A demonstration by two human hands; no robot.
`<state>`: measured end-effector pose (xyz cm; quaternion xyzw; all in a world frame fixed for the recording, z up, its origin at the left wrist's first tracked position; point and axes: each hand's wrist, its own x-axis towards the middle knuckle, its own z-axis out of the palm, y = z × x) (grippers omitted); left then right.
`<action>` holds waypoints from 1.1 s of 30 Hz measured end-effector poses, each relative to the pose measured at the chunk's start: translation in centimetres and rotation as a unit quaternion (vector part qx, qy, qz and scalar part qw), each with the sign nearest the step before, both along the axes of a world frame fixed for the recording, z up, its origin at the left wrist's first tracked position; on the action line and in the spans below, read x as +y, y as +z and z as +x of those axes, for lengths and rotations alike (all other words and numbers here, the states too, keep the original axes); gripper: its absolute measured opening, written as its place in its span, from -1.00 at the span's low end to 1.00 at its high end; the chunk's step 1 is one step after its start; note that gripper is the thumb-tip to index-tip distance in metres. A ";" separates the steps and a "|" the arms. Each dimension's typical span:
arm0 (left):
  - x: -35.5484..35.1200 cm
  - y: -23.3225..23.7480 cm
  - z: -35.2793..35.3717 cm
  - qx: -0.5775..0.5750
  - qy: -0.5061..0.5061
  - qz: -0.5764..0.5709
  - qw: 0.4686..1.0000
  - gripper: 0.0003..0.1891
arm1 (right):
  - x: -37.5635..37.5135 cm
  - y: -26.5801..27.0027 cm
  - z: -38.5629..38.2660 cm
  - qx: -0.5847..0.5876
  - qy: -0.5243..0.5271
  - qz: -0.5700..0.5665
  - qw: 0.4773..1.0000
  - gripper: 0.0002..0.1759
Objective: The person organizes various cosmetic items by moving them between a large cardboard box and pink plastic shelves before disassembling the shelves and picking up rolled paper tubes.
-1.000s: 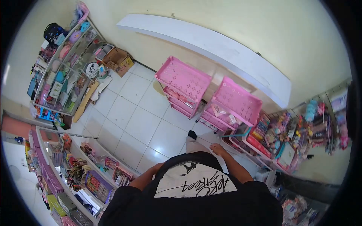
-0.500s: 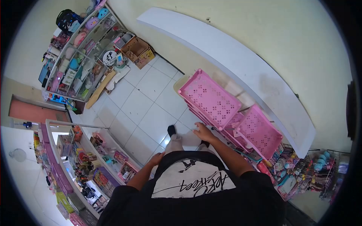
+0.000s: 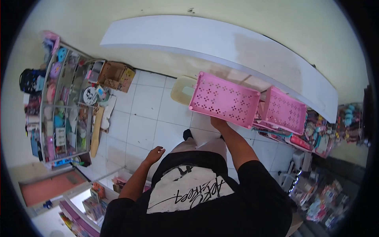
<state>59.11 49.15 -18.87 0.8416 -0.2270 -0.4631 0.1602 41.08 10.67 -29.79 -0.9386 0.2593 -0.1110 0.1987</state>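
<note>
A pink plastic rack tier (image 3: pixel 225 100) with flower-shaped cut-outs stands in front of me, just right of centre. My right hand (image 3: pixel 217 122) reaches to its near edge. The fingers go out of sight beneath that edge, so their grip cannot be made out. A second pink basket (image 3: pixel 285 110) sits close by on the right. Away to the left, my left hand (image 3: pixel 155 155) hangs over the tiled floor with its fingers loosely apart and holds nothing. Behind the rack's left end is a pale yellow tub (image 3: pixel 179 93).
A long white shelf (image 3: pixel 189 37) runs along the wall above the rack. At left stand a glass display case (image 3: pixel 65 102) full of goods and a cardboard box (image 3: pixel 114 75). Packaged goods (image 3: pixel 323 201) fill the lower right. White tiles (image 3: pixel 146 106) cover the floor.
My view has turned to the right. My right hand has moved from beside the rack to under its near edge, and the front tier now sits apart from the right-hand basket at a different angle.
</note>
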 end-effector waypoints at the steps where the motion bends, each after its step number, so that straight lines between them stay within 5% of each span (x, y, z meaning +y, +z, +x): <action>1: -1.3 0.4 0.9 0.006 -0.037 -0.010 0.999 -0.42 | 0.0 0.7 0.4 -0.017 -0.050 0.026 0.998 -0.62; 5: -7.2 1.7 2.7 0.049 -0.184 -0.010 0.982 -0.43 | 0.6 -0.4 1.0 0.069 -0.060 0.009 0.996 -0.54; 8: -11.5 2.2 2.8 0.002 -0.319 -0.082 0.944 -0.46 | 0.1 -0.7 1.5 0.050 -0.105 0.123 0.986 -0.62; 10: -14.6 2.5 1.9 0.014 -0.348 -0.118 0.930 -0.48 | 1.9 0.7 1.0 -0.045 -0.102 -0.144 0.983 -0.61; 11: -15.8 2.8 1.4 0.026 -0.365 -0.150 0.919 -0.49 | 2.9 1.5 0.6 -0.036 -0.117 -0.144 0.982 -0.61; 13: -18.2 3.8 -0.1 -0.035 -0.404 -0.229 0.885 -0.48 | 3.9 4.4 -0.3 -0.027 -0.253 0.130 0.958 -0.60; 14: -19.4 4.5 -0.9 -0.106 -0.423 -0.304 0.847 -0.46 | 4.3 6.4 -1.1 -0.022 -0.265 0.124 0.956 -0.60; 16: -21.7 5.8 -2.4 -0.134 -0.435 -0.333 0.826 -0.44 | 5.9 10.5 -2.7 -0.093 -0.324 0.326 0.883 -0.54; 21: -23.7 3.5 -4.1 -0.171 -0.431 -0.415 0.783 -0.48 | 10.0 12.1 -4.4 -0.185 -0.315 0.403 0.839 -0.52; 22: -23.5 2.0 -3.9 -0.068 -0.451 -0.313 0.833 -0.46 | 10.3 12.1 -4.4 -0.181 -0.289 0.457 0.821 -0.52; 23: -23.3 0.6 -3.7 0.035 -0.459 -0.203 0.864 -0.44 | 10.0 12.0 -4.2 -0.181 -0.287 0.458 0.822 -0.52; 26: -19.6 -0.6 -2.1 0.032 -0.368 -0.290 0.883 -0.64 | 7.6 10.8 -3.3 -0.159 -0.224 0.456 0.846 -0.52; 28: -17.1 0.7 -0.4 0.031 -0.345 -0.262 0.901 -0.65 | 4.8 7.9 -2.5 -0.029 -0.285 0.328 0.900 -0.52; 30: -14.3 1.9 1.6 0.027 -0.319 -0.232 0.918 -0.66 | 2.0 1.4 -2.6 0.092 -0.226 0.121 0.962 -0.50; 33: -9.1 2.5 3.8 -0.001 -0.270 -0.192 0.944 -0.71 | -1.4 -3.9 -3.7 0.053 -0.125 0.051 0.989 -0.50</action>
